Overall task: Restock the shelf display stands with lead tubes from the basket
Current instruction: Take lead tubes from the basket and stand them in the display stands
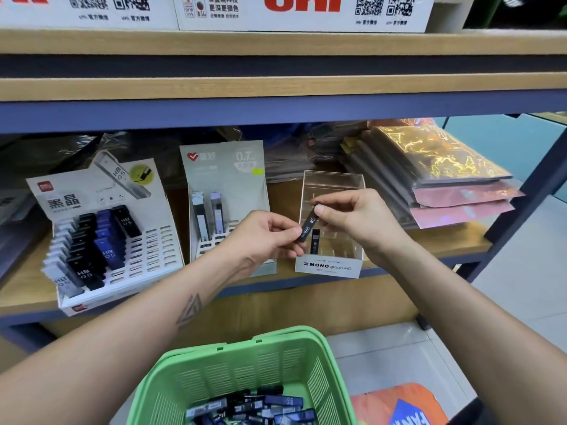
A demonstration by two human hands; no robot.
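- Both hands hold one black lead tube (pixel 308 226) over the MONO graph MG stand (pixel 329 265), tube tilted, top end toward 1 o'clock.
- Left hand (pixel 267 237) pinches the tube's lower end between thumb and fingers; right hand (pixel 352 214) pinches the upper end, remaining fingers curled.
- MONO stand is clear acrylic with a white front label; one black tube (pixel 315 242) stands upright in it, just beside the held tube.
- At 9 o'clock from the hands: grey 0.7 display stand (pixel 227 191), two tubes in its back slots.
- Further toward 9 o'clock: white HB 0.5 display stand (pixel 147 250), left columns filled with black, blue and grey tubes, right slots open.
- At 6 o'clock: green plastic basket (pixel 245 372), loose lead tubes (pixel 254 407) piled at the bottom.
- At 2 o'clock: stack of iridescent wrapped packs (pixel 435 176) on the same wooden shelf (pixel 27 289).
- At 12 o'clock, upper shelf: white uni boxes (pixel 303 10) with QR codes.
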